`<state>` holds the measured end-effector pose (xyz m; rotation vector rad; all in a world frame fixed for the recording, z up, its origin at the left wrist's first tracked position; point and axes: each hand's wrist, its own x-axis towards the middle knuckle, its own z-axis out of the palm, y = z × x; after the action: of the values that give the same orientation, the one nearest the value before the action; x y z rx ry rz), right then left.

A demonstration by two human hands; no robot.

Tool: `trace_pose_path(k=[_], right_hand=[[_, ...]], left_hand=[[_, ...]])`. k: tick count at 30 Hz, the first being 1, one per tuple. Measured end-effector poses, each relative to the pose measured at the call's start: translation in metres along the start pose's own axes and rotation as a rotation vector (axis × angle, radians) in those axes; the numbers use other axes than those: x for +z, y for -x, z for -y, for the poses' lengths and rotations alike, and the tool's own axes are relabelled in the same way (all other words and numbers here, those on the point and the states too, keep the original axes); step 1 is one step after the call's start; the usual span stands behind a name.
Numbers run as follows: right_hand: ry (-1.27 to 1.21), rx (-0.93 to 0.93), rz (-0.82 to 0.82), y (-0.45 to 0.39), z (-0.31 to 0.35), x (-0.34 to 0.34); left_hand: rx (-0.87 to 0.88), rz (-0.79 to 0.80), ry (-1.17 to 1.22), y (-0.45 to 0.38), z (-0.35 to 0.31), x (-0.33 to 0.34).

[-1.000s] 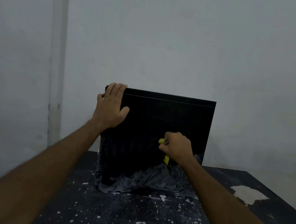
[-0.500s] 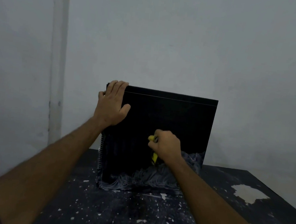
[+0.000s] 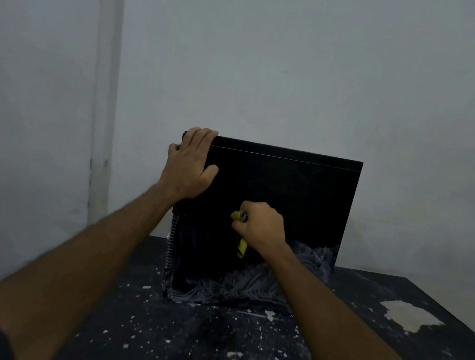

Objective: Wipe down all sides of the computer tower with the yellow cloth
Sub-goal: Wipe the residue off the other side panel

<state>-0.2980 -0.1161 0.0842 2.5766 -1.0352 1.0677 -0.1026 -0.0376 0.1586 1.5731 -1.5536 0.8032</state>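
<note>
Head view: one frame, looking forward and down over both forearms.
Computer tower (image 3: 280,201): stood upright on the counter (image 3: 214,346), its black side panel turned toward the person; both hands are laid against it.
Left hand (image 3: 188,165): placed flat over the tower's upper corner, fingers held straight and lapped over the top edge, thumb spread along the side panel; nothing is gripped.
Right hand (image 3: 262,225): closed into a fist around the yellow cloth (image 3: 242,245) and pressed to the side panel, lower than the left hand and to its right.
Yellow cloth: bunched inside the right hand; a small tip is seen by the curled fingers and a strip hangs below the fist, against the panel.
Panel surface: dark and even around and above both hands; pale grey streaks are seen below the right hand and out to its right, along the bottom edge.
Counter surface: dark, flecked with white specks beneath both forearms; a larger pale patch (image 3: 409,315) lies well to the right of the right forearm.
Wall (image 3: 299,69): plain grey, behind the tower.
</note>
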Motion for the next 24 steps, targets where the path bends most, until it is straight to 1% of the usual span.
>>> trace_pose_path(k=[1,2,3,4,5,6,7,9,10,11,12,13,15,16,18,19,20,22,24], right_hand=[[-0.031,0.027,-0.082,-0.001,0.003,0.001],[-0.023,0.016,-0.113,-0.001,0.007,0.005],[0.01,-0.035,-0.07,0.002,0.012,0.007],[0.046,-0.089,0.021,0.003,0.014,0.01],[0.078,-0.103,0.134,0.003,0.014,0.011],[0.079,-0.072,0.192,0.003,0.013,0.009],[0.053,-0.024,0.169,0.001,0.012,0.007],[-0.06,0.068,-0.01,0.001,0.01,0.004],[-0.163,0.098,-0.096,0.002,0.012,0.001],[-0.293,0.105,-0.159,0.002,0.015,-0.001],[-0.447,0.101,-0.198,0.002,0.019,-0.004],[-0.6,0.098,-0.216,0.001,0.025,-0.009],[-0.848,0.109,-0.18,0.001,0.043,-0.018],[-0.95,0.102,-0.135,0.001,0.052,-0.021],[-1.043,0.068,0.006,-0.001,0.061,-0.021],[-1.025,0.053,0.076,-0.003,0.059,-0.025],[-0.984,0.043,0.115,-0.007,0.053,-0.029],[-0.843,0.001,0.069,-0.016,0.033,-0.04],[-0.672,-0.01,-0.035,-0.024,0.013,-0.053]], left_hand=[[0.002,0.0,0.004,0.0,0.0,-0.001],[-0.001,0.005,0.012,0.0,-0.001,-0.001],[-0.008,0.016,0.028,0.0,-0.001,-0.002],[-0.018,0.03,0.054,-0.001,-0.001,-0.003],[-0.029,0.038,0.091,0.0,-0.001,-0.006],[-0.039,0.025,0.133,0.003,-0.002,-0.009],[-0.04,-0.025,0.165,0.009,-0.005,-0.012],[-0.021,-0.187,0.179,0.031,-0.014,-0.01],[-0.032,-0.251,0.2,0.045,-0.018,-0.005],[-0.072,-0.26,0.261,0.059,-0.024,0.002],[-0.145,-0.216,0.36,0.072,-0.031,0.007],[-0.234,-0.123,0.471,0.08,-0.041,0.011],[-0.351,0.066,0.677,0.087,-0.056,0.022],[-0.388,0.106,0.791,0.087,-0.062,0.024],[-0.457,0.077,0.974,0.083,-0.064,0.027],[-0.471,0.05,0.983,0.081,-0.063,0.028],[-0.454,0.032,0.937,0.08,-0.058,0.028],[-0.374,0.003,0.806,0.08,-0.05,0.027],[-0.298,-0.053,0.674,0.083,-0.04,0.024]])
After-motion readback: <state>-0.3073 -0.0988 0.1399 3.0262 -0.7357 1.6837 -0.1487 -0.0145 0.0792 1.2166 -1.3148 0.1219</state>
